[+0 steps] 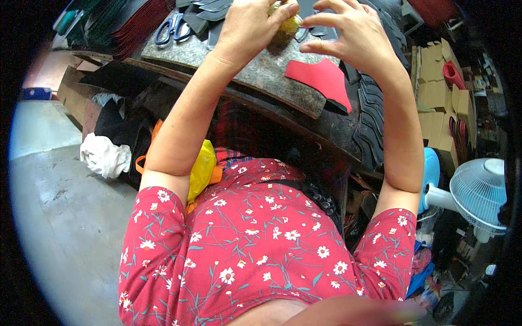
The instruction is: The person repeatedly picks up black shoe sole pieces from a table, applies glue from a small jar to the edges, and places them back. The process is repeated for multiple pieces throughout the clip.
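Note:
My left hand [250, 26] is at the top edge of the view, its fingers closed round a yellow-brown, shiny container [285, 31] whose upper part is cut off by the frame. It stands or hovers over a grey stone slab [244, 73]; I cannot tell which. My right hand [350, 33] is just to its right, fingers spread and curved toward the container, apparently holding nothing. Below the right hand lies a red cut piece [318, 79] with a dark underside, across the slab's right edge. Blue-handled scissors [173, 30] rest on the slab's far left.
Overlapping black cut pieces [372, 122] run along the table's right side, with more dark pieces [212, 10] behind my left hand. Dark red strips [144, 27] are stacked at far left. Cardboard boxes [435, 81] and a blue-white fan [478, 193] stand at right.

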{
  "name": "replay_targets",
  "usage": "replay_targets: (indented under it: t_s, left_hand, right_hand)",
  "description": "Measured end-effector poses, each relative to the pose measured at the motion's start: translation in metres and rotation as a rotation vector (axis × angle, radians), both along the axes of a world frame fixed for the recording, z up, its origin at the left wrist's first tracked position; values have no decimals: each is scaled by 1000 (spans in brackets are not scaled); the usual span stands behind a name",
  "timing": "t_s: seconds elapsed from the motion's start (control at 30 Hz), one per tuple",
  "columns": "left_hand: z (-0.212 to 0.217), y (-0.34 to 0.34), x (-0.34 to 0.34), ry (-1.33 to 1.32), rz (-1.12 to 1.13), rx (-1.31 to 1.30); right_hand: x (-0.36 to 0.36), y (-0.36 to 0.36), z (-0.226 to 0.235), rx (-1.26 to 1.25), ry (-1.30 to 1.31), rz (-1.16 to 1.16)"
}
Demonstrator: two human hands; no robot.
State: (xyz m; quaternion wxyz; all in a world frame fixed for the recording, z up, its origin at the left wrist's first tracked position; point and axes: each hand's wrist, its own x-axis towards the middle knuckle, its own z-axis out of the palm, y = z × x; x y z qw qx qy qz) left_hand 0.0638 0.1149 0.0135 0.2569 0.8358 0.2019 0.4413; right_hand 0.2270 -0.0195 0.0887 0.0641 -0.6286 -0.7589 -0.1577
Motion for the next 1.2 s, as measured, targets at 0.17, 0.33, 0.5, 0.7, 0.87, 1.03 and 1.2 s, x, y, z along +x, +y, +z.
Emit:
replay_targets:
  t_s: [0.17, 0.33, 0.5, 0.7, 0.87, 1.03, 1.2]
  left_hand:
    - [2, -22, -10, -15, 249, 395]
    - [-14, -75, -7, 175, -194, 418]
    - [-32, -97, -5, 459, -303, 368]
    - [-28, -95, -10, -2, -302, 11]
    - [-20, -88, -37, -89, -470, -1218]
    - [-19, -95, -46, -161, -527, -1253]
    - [-17, -101, -46, -201, -604, -1313]
  right_hand:
    - [24, -64, -18, -108, 605, -206]
    - [14, -85, -84, -216, 567, -504]
    - [6, -90, -84, -111, 1589, -270]
    - [-17, -102, -51, 22, 1607, 18]
    - [-26, -113, -51, 68, 1332, -131]
    - [-36, -120, -69, -50, 1392, -116]
    - [-38, -113, -78, -91, 1358, -82]
